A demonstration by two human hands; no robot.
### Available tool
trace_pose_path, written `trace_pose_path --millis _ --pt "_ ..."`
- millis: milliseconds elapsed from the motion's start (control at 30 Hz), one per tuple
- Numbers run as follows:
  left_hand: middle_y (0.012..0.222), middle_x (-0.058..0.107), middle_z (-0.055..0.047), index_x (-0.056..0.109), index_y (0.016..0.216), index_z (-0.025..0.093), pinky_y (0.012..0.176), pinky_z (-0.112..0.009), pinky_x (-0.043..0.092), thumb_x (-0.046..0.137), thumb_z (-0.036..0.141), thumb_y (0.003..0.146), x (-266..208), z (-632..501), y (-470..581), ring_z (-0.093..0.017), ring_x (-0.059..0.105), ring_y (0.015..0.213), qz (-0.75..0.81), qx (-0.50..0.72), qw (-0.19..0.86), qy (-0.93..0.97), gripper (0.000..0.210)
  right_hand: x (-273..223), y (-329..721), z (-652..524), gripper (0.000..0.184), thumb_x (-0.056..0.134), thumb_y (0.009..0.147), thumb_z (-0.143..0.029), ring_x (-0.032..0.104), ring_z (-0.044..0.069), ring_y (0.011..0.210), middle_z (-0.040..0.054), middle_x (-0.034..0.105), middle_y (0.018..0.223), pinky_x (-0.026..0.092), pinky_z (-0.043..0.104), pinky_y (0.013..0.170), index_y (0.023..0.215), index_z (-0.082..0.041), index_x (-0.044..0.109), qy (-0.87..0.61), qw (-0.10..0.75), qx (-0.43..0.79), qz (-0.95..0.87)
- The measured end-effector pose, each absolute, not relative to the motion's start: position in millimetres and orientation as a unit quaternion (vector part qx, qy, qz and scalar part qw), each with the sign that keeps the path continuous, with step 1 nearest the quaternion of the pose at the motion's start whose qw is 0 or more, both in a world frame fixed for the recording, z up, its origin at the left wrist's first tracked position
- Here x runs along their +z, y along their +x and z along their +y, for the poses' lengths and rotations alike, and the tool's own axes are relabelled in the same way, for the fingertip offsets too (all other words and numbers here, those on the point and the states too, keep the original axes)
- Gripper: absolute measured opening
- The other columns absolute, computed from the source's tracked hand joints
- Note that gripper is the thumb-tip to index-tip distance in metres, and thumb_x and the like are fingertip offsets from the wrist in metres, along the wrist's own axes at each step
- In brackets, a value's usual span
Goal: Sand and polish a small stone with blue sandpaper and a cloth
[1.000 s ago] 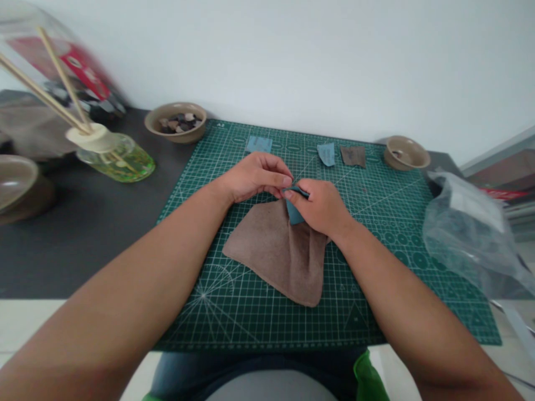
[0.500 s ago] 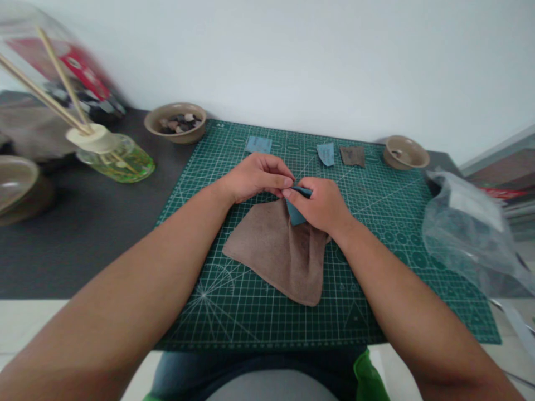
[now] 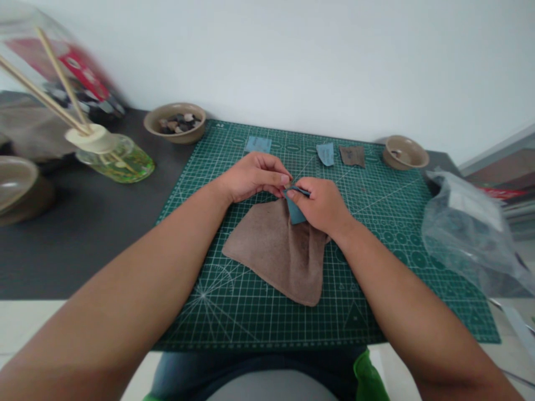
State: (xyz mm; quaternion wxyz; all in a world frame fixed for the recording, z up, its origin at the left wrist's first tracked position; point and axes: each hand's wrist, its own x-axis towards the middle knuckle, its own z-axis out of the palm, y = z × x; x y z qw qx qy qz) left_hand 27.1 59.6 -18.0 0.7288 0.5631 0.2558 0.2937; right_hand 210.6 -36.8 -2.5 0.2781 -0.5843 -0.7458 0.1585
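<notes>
My left hand [image 3: 263, 175] is closed in a pinch at the fingertips. Whatever small thing it grips is mostly hidden by the fingers. My right hand [image 3: 320, 200] is closed around a folded piece of blue sandpaper [image 3: 296, 214], its fold pressed between thumb and fingers. The sandpaper's edge meets the left fingertips. Beneath both hands a brown cloth [image 3: 267, 236] lies rumpled on the green cutting mat [image 3: 234, 323].
Behind my hands lie blue sandpaper pieces [image 3: 258, 145] and a brown piece [image 3: 352, 156]. A bowl of stones [image 3: 200, 129] stands back left, a smaller bowl [image 3: 412, 161] back right. A reed diffuser [image 3: 125, 159] is at left, a clear plastic bag [image 3: 455, 239] at right.
The fingertips and the sandpaper's edge have shifted slightly against each other, with the left thumb a little further left. The cloth and the other things stay put.
</notes>
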Motion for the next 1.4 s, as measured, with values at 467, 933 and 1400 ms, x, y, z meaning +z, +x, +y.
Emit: trace_pose_path --millis 467,933,1400 --pt "0.065 0.076 -0.005 0.077 0.075 0.009 0.055 -0.019 0.063 0.102 0.029 0.056 -14.4 56.0 29.9 -0.012 0.071 0.056 0.259 0.300 0.707 0.586 0.038 -7.0 211.1 -35.1 0.040 0.065 0.095 -0.045 0.049 0.014 0.061 -0.0011 0.056 0.061 0.027 0.031 0.062 0.065 -0.019 0.058 -0.590 0.300 0.161 -0.732" --pt "0.073 0.079 -0.009 0.082 0.087 0.008 0.057 -0.020 0.064 0.093 0.020 0.067 -16.0 57.1 28.3 -0.015 0.074 0.058 0.247 0.290 0.733 0.563 0.026 -6.0 210.3 -35.6 0.025 0.065 0.094 -0.035 0.063 0.019 0.071 0.0047 0.073 0.075 0.036 0.031 0.066 0.078 -0.018 0.074 -0.586 0.295 0.156 -0.739" --pt "0.073 0.079 -0.011 0.083 0.085 0.006 0.056 -0.022 0.064 0.077 0.009 0.068 -14.9 58.2 29.6 -0.017 0.074 0.058 0.253 0.295 0.742 0.546 0.018 -5.4 209.3 -36.2 0.023 0.064 0.092 -0.034 0.067 0.021 0.076 0.0077 0.076 0.080 0.039 0.032 0.068 0.081 -0.017 0.075 -0.594 0.286 0.143 -0.739"
